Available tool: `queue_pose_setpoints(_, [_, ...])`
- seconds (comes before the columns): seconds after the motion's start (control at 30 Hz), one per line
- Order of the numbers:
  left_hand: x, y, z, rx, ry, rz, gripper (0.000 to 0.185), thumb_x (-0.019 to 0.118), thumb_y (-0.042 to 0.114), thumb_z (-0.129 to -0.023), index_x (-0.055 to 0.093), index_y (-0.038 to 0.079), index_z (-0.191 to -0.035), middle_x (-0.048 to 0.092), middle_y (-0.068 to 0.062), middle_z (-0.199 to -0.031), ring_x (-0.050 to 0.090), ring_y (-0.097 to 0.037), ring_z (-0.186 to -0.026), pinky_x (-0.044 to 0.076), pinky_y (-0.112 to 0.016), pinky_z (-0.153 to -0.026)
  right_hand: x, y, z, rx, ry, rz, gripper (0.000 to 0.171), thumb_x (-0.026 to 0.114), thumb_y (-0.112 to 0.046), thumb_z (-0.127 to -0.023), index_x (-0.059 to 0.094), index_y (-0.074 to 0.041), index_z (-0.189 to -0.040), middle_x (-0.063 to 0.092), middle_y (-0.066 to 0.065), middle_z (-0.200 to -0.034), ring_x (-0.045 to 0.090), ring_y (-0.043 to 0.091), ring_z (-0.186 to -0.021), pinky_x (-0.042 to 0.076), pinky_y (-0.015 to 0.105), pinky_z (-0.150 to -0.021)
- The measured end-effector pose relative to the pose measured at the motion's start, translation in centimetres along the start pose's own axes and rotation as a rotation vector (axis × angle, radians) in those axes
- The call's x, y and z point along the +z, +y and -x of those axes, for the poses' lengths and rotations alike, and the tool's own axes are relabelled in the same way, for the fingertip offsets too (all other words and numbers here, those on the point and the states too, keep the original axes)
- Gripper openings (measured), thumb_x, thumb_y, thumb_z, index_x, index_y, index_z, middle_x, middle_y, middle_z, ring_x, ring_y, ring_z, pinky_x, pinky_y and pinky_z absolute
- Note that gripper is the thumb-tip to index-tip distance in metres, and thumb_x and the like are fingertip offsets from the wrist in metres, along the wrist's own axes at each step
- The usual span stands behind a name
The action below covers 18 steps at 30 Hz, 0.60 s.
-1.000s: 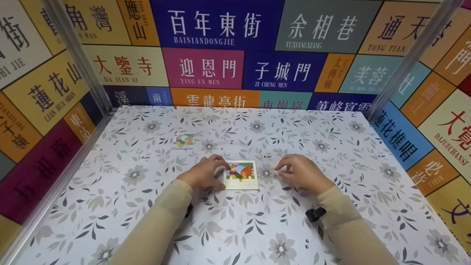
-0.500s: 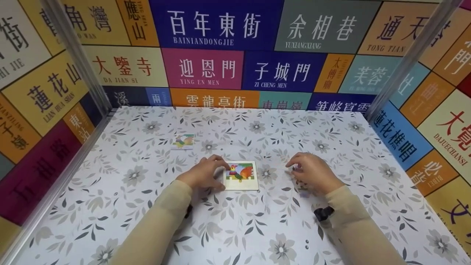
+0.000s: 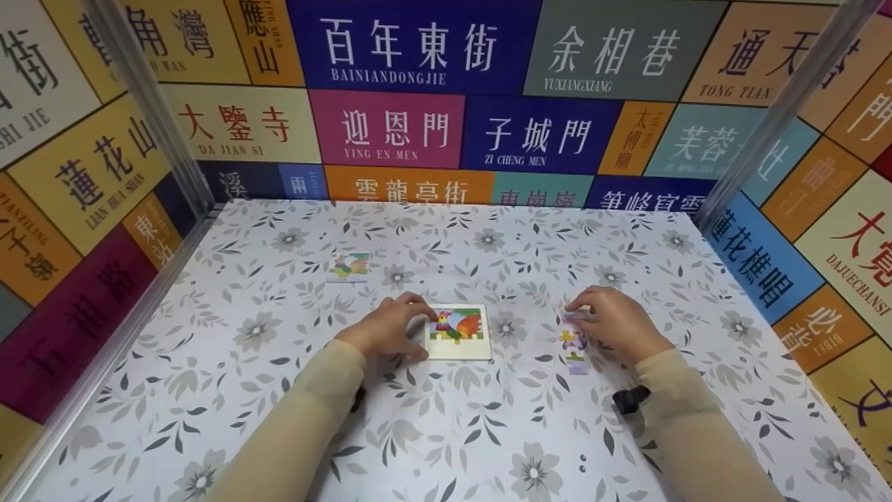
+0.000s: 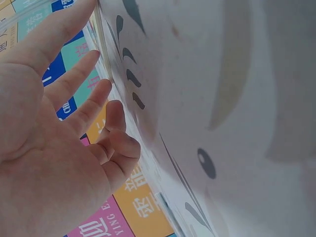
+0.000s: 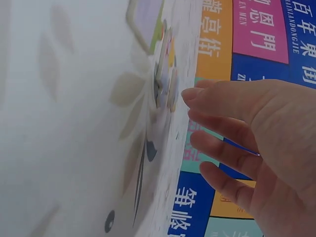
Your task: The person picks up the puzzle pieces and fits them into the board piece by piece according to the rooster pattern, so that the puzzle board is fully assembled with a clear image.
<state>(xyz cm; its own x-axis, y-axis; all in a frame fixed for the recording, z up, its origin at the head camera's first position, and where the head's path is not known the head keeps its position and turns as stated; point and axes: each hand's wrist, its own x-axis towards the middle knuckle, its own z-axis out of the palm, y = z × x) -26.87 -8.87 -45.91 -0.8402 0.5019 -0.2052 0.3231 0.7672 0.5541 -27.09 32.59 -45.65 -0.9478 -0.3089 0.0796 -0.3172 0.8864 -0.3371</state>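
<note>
A small white-framed puzzle board (image 3: 458, 348) lies mid-table. Its upper part shows a colourful rooster picture (image 3: 457, 323); the lower strip is bare cream. My left hand (image 3: 387, 326) is at the board's left side, with thumb and index fingertips right at its edge. In the left wrist view the fingers of that hand (image 4: 64, 113) are loosely extended. To the right, several loose puzzle pieces (image 3: 575, 355) lie in a short column. Over the column's far end is my right hand (image 3: 620, 324), its thumb and index tips close together. The right wrist view shows nothing between those fingers (image 5: 217, 98).
A small square of pastel puzzle pieces (image 3: 347, 268) lies farther back on the left. The flower-patterned tabletop (image 3: 279, 390) is bounded by colourful sign-printed panels (image 3: 390, 132) at the back and both sides.
My right hand has moved right, away from the board, bringing the loose pieces beside it into view. The left hand and the board have stayed put.
</note>
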Motion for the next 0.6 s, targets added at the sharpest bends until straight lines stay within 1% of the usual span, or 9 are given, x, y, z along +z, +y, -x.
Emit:
queue_pose_setpoints(0.2, [0.0, 0.2, -0.1, -0.027, -0.005, -0.006, 0.056, 0.087, 0.028, -0.083, 0.064, 0.029, -0.135, 0.042, -0.001, -0.157, 0.037, -0.034, -0.145, 0.035, -0.055, -0.118, 0.2, 0.7, -0.2, 0.053, -0.050, -0.020, 0.023, 0.072, -0.018, -0.096, 0.077, -0.012, -0.118, 0.071, 0.012, -0.123, 0.066, 0.033, -0.109, 0.053, 0.055, -0.096])
queue_pose_setpoints(0.33, [0.0, 0.3, 0.0, -0.028, -0.006, -0.009, 0.057, 0.087, 0.028, -0.083, 0.064, 0.030, -0.135, 0.041, 0.000, -0.157, 0.037, -0.034, -0.145, 0.034, -0.055, -0.119, 0.4, 1.0, -0.2, 0.058, -0.055, -0.014, 0.023, 0.071, -0.018, -0.096, 0.077, -0.013, -0.118, 0.071, 0.011, -0.124, 0.066, 0.031, -0.107, 0.053, 0.054, -0.095])
queue_pose_setpoints(0.4, [0.0, 0.3, 0.0, -0.024, -0.002, -0.013, 0.057, 0.087, 0.028, -0.083, 0.064, 0.029, -0.135, 0.042, -0.001, -0.156, 0.037, -0.035, -0.145, 0.034, -0.055, -0.119, 0.4, 1.1, -0.2, 0.049, -0.054, -0.018, 0.022, 0.072, -0.018, -0.096, 0.078, -0.013, -0.117, 0.071, 0.010, -0.122, 0.066, 0.029, -0.103, 0.053, 0.053, -0.092])
queue_pose_setpoints(0.5, [0.0, 0.3, 0.1, -0.023, -0.002, -0.013, 0.056, 0.087, 0.028, -0.084, 0.064, 0.029, -0.135, 0.042, -0.001, -0.156, 0.037, -0.035, -0.145, 0.035, -0.055, -0.119, 0.5, 1.1, -0.3, 0.038, -0.051, -0.025, 0.019, 0.073, -0.018, -0.096, 0.079, -0.014, -0.114, 0.072, 0.008, -0.115, 0.064, 0.025, -0.095, 0.053, 0.046, -0.085])
queue_pose_setpoints(0.6, [0.0, 0.2, 0.1, -0.023, -0.001, -0.012, 0.056, 0.087, 0.028, -0.084, 0.064, 0.029, -0.135, 0.042, -0.001, -0.156, 0.037, -0.035, -0.145, 0.035, -0.055, -0.118, 0.5, 1.2, -0.4, 0.028, -0.047, -0.029, 0.016, 0.074, -0.018, -0.095, 0.080, -0.016, -0.109, 0.073, 0.005, -0.107, 0.061, 0.021, -0.087, 0.049, 0.039, -0.077])
